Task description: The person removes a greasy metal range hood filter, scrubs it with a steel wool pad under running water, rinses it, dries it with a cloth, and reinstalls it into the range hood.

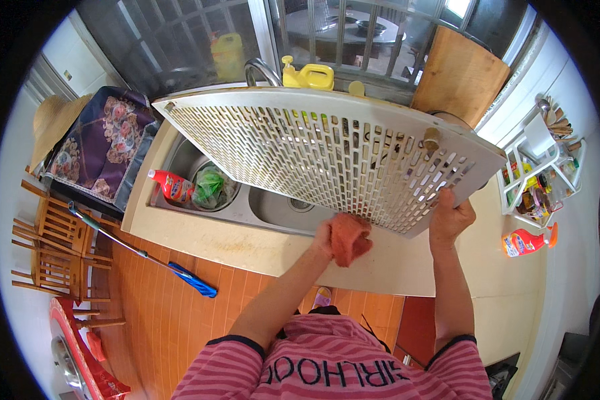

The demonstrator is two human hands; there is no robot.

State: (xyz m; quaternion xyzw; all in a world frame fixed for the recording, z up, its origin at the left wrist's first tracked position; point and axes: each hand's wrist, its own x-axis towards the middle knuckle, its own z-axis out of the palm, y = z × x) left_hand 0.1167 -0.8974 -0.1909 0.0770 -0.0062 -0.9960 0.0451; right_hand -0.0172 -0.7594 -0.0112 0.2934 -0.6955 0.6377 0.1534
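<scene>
A large white perforated panel (290, 150) is tilted up over the double stainless steel sink (275, 212). My right hand (451, 217) grips its lower right edge, thumb on the slotted face. In my left hand (325, 240) is a bunched orange-red cloth (350, 239), at the panel's lower edge near the front of the counter. Green and clear plastic bags (211, 187) lie in the left basin, and a red bottle (172, 186) rests at its left side. The panel hides part of the sink and whatever stands behind it.
Behind the panel are a faucet (262, 70), a yellow jug (308, 76) and a wooden board (460, 75). On the right counter stand a white rack (542, 170) with bottles and a red spray bottle (527, 242). A blue-headed mop (192, 280) lies left, near wooden chairs (60, 250).
</scene>
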